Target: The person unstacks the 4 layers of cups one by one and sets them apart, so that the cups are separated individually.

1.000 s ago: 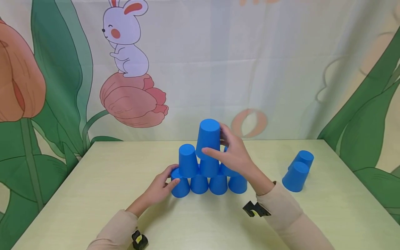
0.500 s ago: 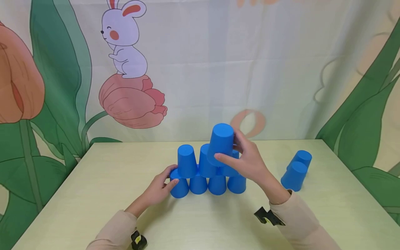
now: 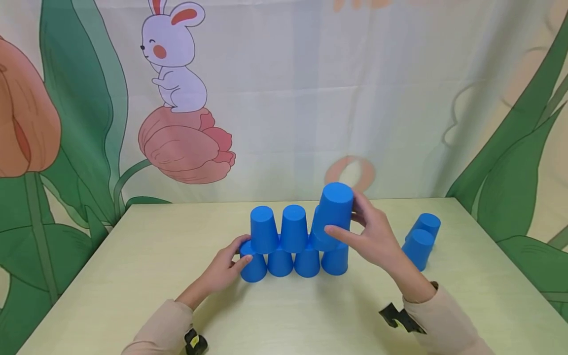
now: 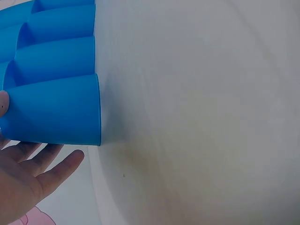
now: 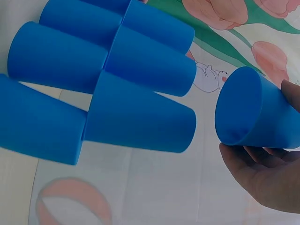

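One blue cup (image 3: pixel 335 208) held in right hand (image 3: pixel 377 241) beside pyramid (image 3: pixel 284 241)

Seen sideways, a row of blue cups (image 4: pixel 51 61) stands mouth-down on the pale tabletop (image 4: pixel 201 117), the nearest cup (image 4: pixel 56 110) touched at its closed end by the left hand (image 4: pixel 23 178), whose fingers (image 4: pixel 58 171) lie loosely extended beside it.
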Tool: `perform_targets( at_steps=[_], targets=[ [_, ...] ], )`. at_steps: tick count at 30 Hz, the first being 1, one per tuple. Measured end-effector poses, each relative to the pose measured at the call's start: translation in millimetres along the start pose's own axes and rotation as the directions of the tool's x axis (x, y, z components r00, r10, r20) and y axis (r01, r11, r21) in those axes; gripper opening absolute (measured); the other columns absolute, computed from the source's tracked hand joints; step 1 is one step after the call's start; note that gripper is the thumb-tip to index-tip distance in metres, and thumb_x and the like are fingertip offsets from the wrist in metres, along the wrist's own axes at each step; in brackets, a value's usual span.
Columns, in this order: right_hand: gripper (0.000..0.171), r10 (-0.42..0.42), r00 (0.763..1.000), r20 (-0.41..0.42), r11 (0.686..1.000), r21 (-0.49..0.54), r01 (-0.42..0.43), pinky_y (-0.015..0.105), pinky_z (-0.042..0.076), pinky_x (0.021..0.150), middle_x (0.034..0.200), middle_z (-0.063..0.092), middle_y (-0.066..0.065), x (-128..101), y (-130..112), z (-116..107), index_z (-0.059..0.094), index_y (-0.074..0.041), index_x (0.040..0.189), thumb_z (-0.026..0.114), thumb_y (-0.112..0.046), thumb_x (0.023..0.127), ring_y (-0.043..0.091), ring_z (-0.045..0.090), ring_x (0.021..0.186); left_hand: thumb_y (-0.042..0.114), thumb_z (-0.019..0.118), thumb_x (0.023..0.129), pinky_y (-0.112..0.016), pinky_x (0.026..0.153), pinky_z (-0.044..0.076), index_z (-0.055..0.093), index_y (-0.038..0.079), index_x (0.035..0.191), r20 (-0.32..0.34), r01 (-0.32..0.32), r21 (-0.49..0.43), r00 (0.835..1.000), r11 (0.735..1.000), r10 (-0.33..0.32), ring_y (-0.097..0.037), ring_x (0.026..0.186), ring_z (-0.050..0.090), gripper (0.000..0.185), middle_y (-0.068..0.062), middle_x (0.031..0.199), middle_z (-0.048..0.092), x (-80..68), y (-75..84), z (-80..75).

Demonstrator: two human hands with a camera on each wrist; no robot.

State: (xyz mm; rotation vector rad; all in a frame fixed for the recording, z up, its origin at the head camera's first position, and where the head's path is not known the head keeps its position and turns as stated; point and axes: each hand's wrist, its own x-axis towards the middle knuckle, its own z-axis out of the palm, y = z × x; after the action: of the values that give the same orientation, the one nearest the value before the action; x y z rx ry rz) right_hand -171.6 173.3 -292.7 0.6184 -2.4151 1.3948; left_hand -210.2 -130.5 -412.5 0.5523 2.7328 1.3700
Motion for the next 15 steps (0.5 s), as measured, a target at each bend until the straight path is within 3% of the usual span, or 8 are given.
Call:
perform_targets(
  at_steps=[10,15],
  targets=[
    [0.070,0.041,0.999,-0.024,0.997,-0.066,-0.043,0.053,0.042,0.090,0.129,0.049,0.019,-19,11,-21,0.031,-0.004,0.138,0.069,-0.019,0.081,0.037,0.048,0.115,0.018,0.054,0.092,-0.050,0.084,0.047,0.035,0.004,0.136,-0.003,0.004,0.009,1.000,1.000,-0.004,-0.038,0.114,0.048,0.050,-0.020,0.128,0.048,0.4,3.9,-0.8],
    [0.067,0.008,0.999,-0.044,0.997,-0.078,-0.011,0.053,0.043,0.087,0.125,0.051,0.020,-26,16,-32,0.034,-0.003,0.136,0.070,-0.013,0.080,0.037,0.050,0.112,0.018,0.054,0.092,-0.050,0.084,0.047,0.035,0.004,0.136,-0.002,0.009,0.012,1.000,1.000,-0.009,-0.039,0.114,0.048,0.050,-0.020,0.128,0.048,0.0,4.8,-1.9]
  ],
)
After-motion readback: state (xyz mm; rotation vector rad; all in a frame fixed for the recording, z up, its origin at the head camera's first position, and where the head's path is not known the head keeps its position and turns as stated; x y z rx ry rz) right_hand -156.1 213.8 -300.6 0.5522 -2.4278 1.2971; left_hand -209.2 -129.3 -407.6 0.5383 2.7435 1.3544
